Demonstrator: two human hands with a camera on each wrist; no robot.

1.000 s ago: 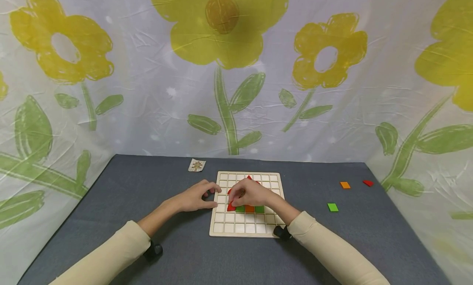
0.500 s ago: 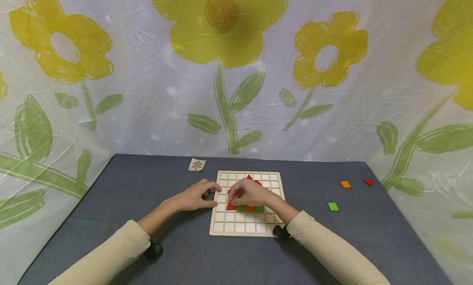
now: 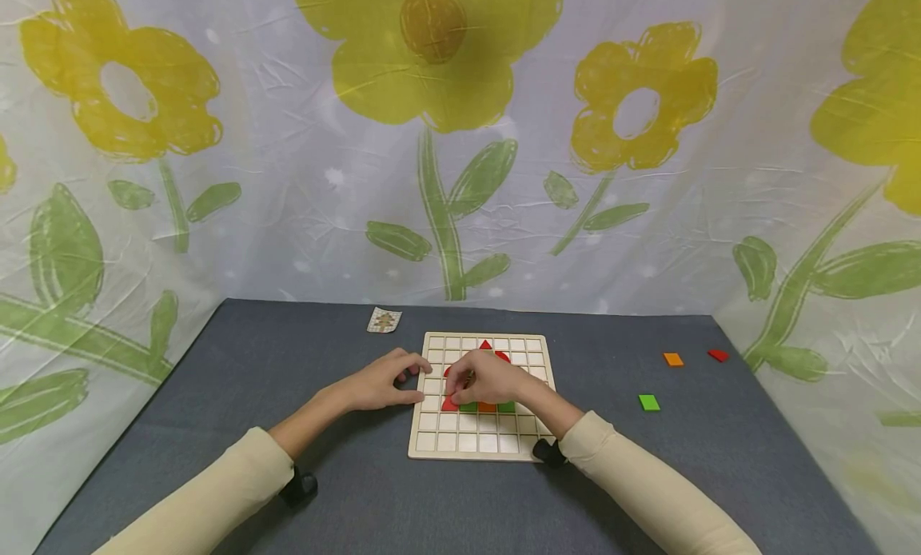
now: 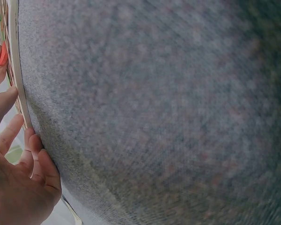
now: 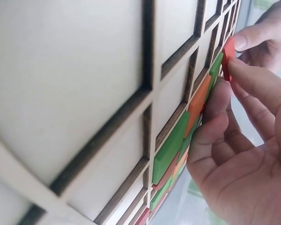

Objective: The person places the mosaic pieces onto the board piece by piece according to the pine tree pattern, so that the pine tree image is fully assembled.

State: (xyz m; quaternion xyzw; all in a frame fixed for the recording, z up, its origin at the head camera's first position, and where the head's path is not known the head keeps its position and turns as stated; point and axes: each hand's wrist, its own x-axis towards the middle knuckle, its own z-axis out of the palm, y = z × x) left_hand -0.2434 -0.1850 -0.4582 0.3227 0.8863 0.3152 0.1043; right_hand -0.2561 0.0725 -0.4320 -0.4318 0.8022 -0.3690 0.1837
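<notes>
A square wooden grid board [image 3: 446,441] lies on the table. My left hand [image 3: 381,381] rests at its left edge, fingers loosely spread, fingertips at the rim in the left wrist view. Over the board's left middle, my right hand [image 3: 485,377] pinches a red triangular tile [image 3: 449,405] between thumb and forefinger; in the right wrist view this red tile [image 5: 228,57] stands out above the grid beside a green tile. Green and orange square tiles [image 3: 487,408] fill cells in the same row. A red triangle [image 3: 485,345] sits near the top; other tiles are hidden under my right hand.
On the dark grey table [image 3: 345,491], a green square tile [image 3: 649,403], an orange square tile [image 3: 673,359] and a red tile [image 3: 718,355] lie to the right. A small patterned card [image 3: 384,320] lies behind the board to the left. A flower-printed curtain [image 3: 302,187] surrounds the table.
My right fingers shift very slightly while holding the red triangular tile, which stays over the same left cell. My left hand stays at the board's edge.
</notes>
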